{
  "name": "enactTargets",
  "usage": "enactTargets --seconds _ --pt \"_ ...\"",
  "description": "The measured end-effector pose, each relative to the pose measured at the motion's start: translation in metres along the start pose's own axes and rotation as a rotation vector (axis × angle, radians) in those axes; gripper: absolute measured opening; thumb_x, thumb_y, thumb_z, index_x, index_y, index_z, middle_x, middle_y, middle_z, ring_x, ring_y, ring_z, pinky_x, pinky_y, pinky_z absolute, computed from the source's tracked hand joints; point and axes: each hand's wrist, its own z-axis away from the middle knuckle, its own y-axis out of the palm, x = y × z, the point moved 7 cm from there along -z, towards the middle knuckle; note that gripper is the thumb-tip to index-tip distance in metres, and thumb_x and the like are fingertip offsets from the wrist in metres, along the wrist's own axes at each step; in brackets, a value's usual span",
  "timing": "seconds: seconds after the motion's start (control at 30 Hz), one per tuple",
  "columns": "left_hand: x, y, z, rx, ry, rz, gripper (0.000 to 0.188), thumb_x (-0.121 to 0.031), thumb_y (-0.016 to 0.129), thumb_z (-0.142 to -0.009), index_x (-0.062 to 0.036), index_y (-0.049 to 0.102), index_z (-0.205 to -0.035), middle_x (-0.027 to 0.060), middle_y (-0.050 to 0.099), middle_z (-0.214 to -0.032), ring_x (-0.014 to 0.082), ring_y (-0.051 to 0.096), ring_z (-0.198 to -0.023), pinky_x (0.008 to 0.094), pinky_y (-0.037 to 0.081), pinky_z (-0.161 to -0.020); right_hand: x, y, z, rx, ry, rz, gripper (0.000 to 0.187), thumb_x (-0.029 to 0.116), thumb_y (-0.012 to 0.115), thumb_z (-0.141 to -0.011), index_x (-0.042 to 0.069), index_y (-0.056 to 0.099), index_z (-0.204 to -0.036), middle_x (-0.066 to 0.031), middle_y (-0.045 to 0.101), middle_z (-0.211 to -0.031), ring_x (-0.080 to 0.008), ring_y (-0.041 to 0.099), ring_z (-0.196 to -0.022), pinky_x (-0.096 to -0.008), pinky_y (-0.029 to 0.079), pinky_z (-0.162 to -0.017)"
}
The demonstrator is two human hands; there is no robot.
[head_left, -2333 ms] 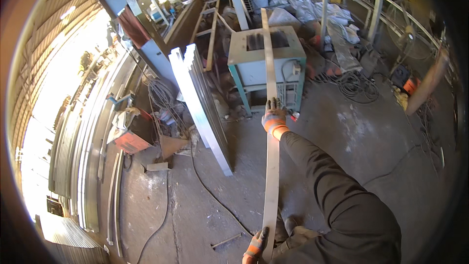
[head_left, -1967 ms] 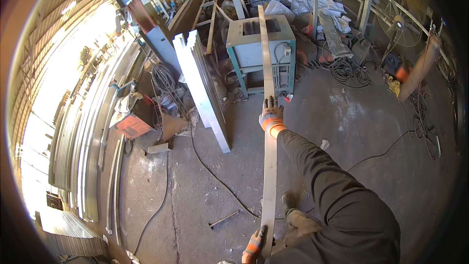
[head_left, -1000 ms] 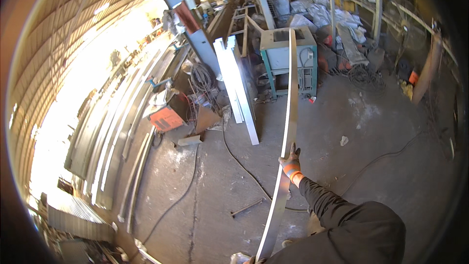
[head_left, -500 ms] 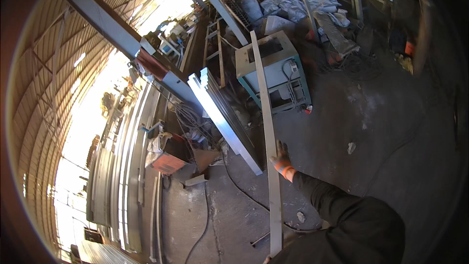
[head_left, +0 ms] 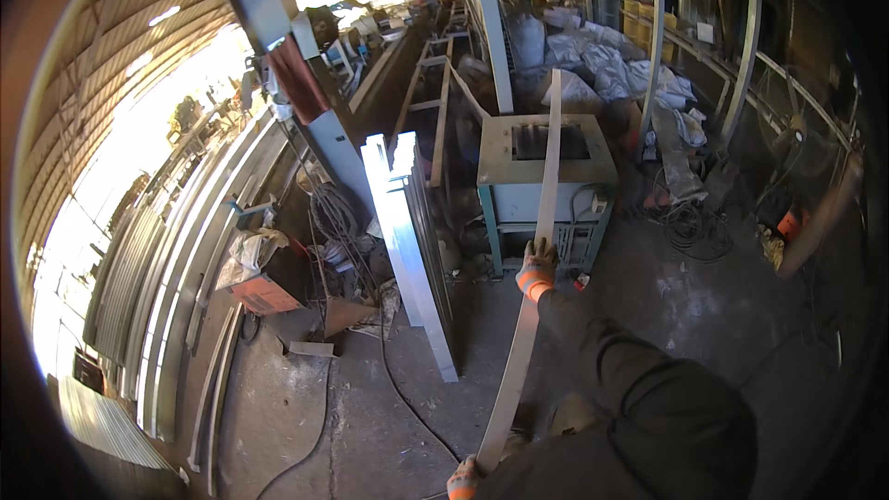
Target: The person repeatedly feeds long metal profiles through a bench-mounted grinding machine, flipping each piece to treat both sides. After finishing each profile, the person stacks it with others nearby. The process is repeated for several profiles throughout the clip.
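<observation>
A long, flat, pale metal bar (head_left: 524, 333) runs upward from the lower edge, its far end in front of a boxy grey-green machine (head_left: 546, 199). My right hand (head_left: 537, 268), in a dark work glove with an orange cuff band, is closed on the bar around its middle. At the near end my left hand (head_left: 463, 480), gloved in the same orange and grey, grips the bar; the lower frame edge cuts it off. To the left, several shiny metal profiles (head_left: 412, 259) stand leaning close together.
A blue-grey steel column (head_left: 343, 157) rises behind the profiles. Long metal sheets and bars (head_left: 157, 268) lie at the left, near an orange-red box (head_left: 264, 292). Cables (head_left: 403, 393) cross the floor. White sacks (head_left: 602, 65) are heaped behind the machine; coiled cable (head_left: 694, 227) lies at right.
My right hand, open beside the bar before, now closes on it farther up. The bar's near end has swung left, and my left hand has come into sight. The view has turned.
</observation>
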Motion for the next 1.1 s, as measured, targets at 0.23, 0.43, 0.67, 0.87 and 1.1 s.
enactTargets --seconds 0.23,0.43,0.67,0.87,1.1 --pt "-0.103 -0.024 -0.156 -0.039 0.185 -0.156 0.077 -0.061 0.089 -0.092 -0.0103 0.068 -0.147 0.0188 0.081 -0.127 0.038 0.079 -0.115 0.0493 0.064 -0.101 0.018 -0.007 -0.183 0.029 -0.057 0.065 0.081 0.034 0.061 -0.104 0.018 0.042 -0.181 -0.0169 0.028 -0.192 -0.0525 0.023 -0.174 -0.0668 0.021 -0.139" --pt "-0.288 -0.046 -0.306 -0.027 0.053 -0.233 0.082 -0.051 0.096 -0.08 -0.0127 0.067 -0.147 0.0177 0.08 -0.132 0.0412 0.078 -0.121 0.053 0.063 -0.104 0.021 0.008 -0.407 -0.17 -0.175 -0.042 0.076 0.027 0.056 -0.104 0.007 0.046 -0.176 -0.0201 0.039 -0.187 -0.0411 0.032 -0.173 -0.0669 0.016 -0.141" --pt "-0.51 0.019 -0.481 -0.043 0.076 -0.137 0.076 -0.041 0.097 -0.081 -0.007 0.068 -0.143 0.0229 0.081 -0.123 0.0438 0.079 -0.114 0.0523 0.063 -0.099 -0.048 0.027 -0.678 -0.249 -0.21 0.001 0.075 0.021 0.047 -0.107 0.001 0.039 -0.179 -0.0272 0.053 -0.176 -0.0449 0.047 -0.165 -0.0636 0.023 -0.14" --pt "-0.583 0.047 -0.55 -0.02 0.071 -0.099 0.073 -0.036 0.096 -0.081 -0.0053 0.068 -0.141 0.0231 0.081 -0.121 0.0434 0.078 -0.113 0.0518 0.063 -0.098 -0.097 0.032 -0.772 -0.165 -0.189 0.067 0.074 0.028 0.045 -0.109 0.009 0.04 -0.181 -0.0226 0.044 -0.184 -0.0427 0.041 -0.17 -0.0637 0.023 -0.141" --pt "-0.554 0.045 -0.502 -0.003 0.091 -0.115 0.079 -0.042 0.098 -0.082 -0.0033 0.068 -0.144 0.0236 0.081 -0.126 0.0429 0.078 -0.118 0.0511 0.063 -0.101 -0.097 0.012 -0.707 -0.168 -0.142 0.027 0.071 0.026 0.054 -0.105 0.005 0.052 -0.172 -0.0222 0.044 -0.183 -0.0429 0.037 -0.171 -0.0669 0.016 -0.141"
